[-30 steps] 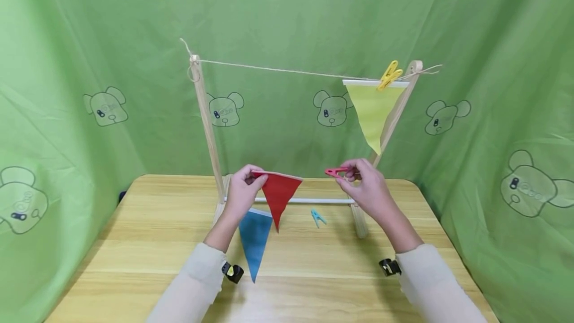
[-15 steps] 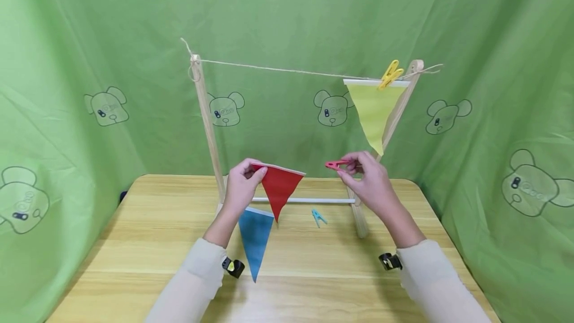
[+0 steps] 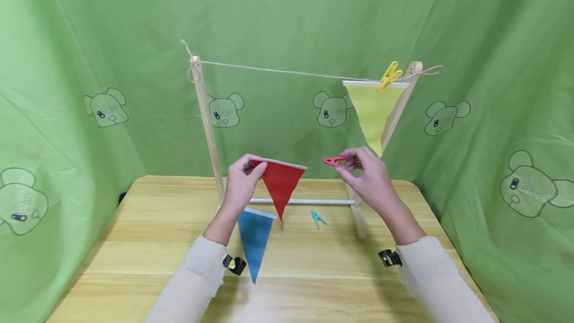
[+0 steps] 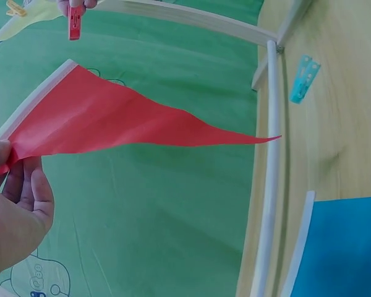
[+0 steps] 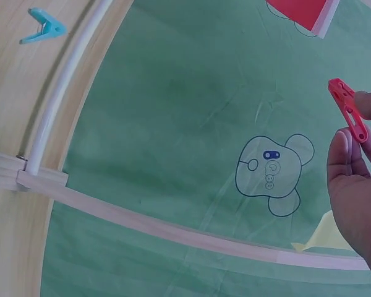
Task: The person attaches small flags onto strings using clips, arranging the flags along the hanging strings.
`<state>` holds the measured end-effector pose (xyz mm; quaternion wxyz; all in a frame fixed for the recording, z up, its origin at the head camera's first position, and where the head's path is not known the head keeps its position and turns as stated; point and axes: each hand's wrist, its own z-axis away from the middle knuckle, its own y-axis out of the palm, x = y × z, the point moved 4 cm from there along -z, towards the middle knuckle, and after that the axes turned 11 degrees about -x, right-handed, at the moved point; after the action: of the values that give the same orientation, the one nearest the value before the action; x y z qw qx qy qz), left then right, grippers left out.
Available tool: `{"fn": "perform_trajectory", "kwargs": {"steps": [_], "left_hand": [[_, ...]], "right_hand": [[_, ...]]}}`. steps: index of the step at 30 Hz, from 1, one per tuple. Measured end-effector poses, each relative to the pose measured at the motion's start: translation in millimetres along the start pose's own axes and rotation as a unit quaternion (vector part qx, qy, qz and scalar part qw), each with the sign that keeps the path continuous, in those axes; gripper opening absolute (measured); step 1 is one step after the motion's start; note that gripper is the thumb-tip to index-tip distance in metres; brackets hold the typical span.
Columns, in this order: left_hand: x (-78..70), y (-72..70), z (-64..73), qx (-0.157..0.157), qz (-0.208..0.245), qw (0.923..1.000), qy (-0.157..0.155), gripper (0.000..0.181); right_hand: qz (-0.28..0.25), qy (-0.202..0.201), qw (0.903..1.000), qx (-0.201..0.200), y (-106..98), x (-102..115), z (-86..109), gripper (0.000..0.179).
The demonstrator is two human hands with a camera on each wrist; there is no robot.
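Note:
My left hand pinches a red triangular flag by the left end of its white top edge, and the flag's tip hangs down. In my right hand a red clothespin is held between thumb and fingers, its nose pointing left toward the flag. A gap separates clothespin and flag. Above both hands runs a string tied between two wooden posts. A yellow flag hangs at the string's right end under a yellow clothespin.
On the wooden table lie a blue triangular flag, below the left hand, and a light blue clothespin. The left post, right post and a white crossbar form the stand. A green curtain surrounds the table.
Both hands have risen slightly, the left carrying the red flag and the right the red clothespin. Flag and clothespin keep a gap between them.

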<state>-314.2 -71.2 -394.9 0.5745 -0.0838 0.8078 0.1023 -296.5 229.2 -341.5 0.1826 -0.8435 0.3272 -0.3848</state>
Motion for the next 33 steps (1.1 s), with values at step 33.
{"fn": "perform_trajectory", "kwargs": {"steps": [33], "left_hand": [[-23.5, 5.6, -12.8, 0.002, 0.014, 0.9996, 0.026, 0.015]], "right_hand": [[0.001, -0.071, 0.9973, -0.021, -13.9, 35.9, -32.4, 0.035]]}}
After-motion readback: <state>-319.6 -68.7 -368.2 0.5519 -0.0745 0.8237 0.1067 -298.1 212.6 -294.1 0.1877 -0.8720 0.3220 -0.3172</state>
